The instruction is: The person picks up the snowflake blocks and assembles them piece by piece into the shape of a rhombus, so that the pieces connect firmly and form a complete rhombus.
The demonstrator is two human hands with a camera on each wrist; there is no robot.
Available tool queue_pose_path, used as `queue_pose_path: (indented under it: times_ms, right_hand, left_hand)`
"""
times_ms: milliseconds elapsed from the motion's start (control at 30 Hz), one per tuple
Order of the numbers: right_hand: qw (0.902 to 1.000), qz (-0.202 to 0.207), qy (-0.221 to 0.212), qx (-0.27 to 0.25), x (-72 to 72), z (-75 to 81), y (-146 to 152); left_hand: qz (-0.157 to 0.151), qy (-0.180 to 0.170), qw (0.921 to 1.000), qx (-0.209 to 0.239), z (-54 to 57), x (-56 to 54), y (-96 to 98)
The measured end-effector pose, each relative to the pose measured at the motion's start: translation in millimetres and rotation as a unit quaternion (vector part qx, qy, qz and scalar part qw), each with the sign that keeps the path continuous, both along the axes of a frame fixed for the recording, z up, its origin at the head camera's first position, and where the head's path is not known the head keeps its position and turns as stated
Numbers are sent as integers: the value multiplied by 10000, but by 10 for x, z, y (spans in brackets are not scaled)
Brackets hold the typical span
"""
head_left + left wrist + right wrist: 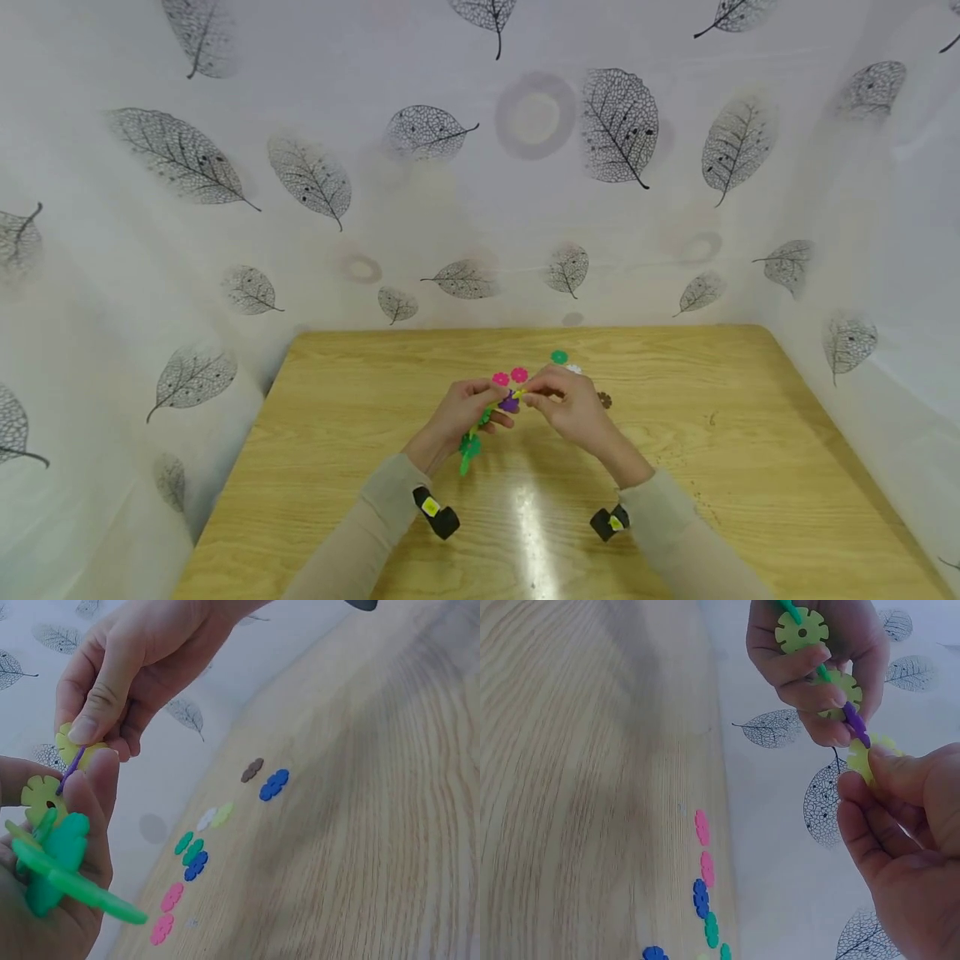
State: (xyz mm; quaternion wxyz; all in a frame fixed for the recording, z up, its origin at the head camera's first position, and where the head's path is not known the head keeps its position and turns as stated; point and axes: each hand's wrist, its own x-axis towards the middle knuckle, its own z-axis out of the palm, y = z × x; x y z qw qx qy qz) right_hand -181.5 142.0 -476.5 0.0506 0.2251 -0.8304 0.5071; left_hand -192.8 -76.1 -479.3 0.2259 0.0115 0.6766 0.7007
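Above the table, my left hand [461, 410] holds a chain of notched plastic snowflake discs slotted into one another. Green discs [470, 447] form its lower end, and a yellow disc [802, 631] sits between green ones in the right wrist view. A purple disc [857, 726] shows edge-on near the left fingertips. Between thumb and fingers, my right hand [576, 410] pinches another yellow disc [864, 763], which meets the purple disc's edge. How deep the two slots engage, I cannot tell. Left fingers partly cover the middle yellow disc [41, 796].
Several loose discs lie on the wooden table [337, 500] beyond the hands: pink [519, 375], green [559, 357], white [207, 819], pale yellow [222, 815], blue [274, 784] and brown [252, 770]. A leaf-printed white curtain [465, 217] surrounds the table's back and sides.
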Motion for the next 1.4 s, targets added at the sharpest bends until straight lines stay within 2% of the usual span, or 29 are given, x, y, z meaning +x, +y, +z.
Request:
queue_pose_path:
  times_ms: [200,400,533,800,1133,1400]
  right_hand:
    - [9992,61,-389,-100,0,15,16]
    - [9984,228,-477,-204,3,-25,38]
    - [9961,326,-760,-306,17,-54,49]
    - [9949,190,-915,-386,21,-78,48]
    - [9932,189,-1012,-546,8,-84,31]
    - [9944,154,-943,-455,1,-63,32]
  left_hand:
    - [-147,-73,9997,204,-23,-7,4]
    - [-516,-232,9984,84,4,-10,-24]
    - [-696,-283,9972,28,9,-9,-47]
    - [-1048,-271,9940,170,-33,-5,-74]
    - [-1126,-255,9930,248,-21,4,-81]
    - [-1194,-272,9921,271,9,26,-71]
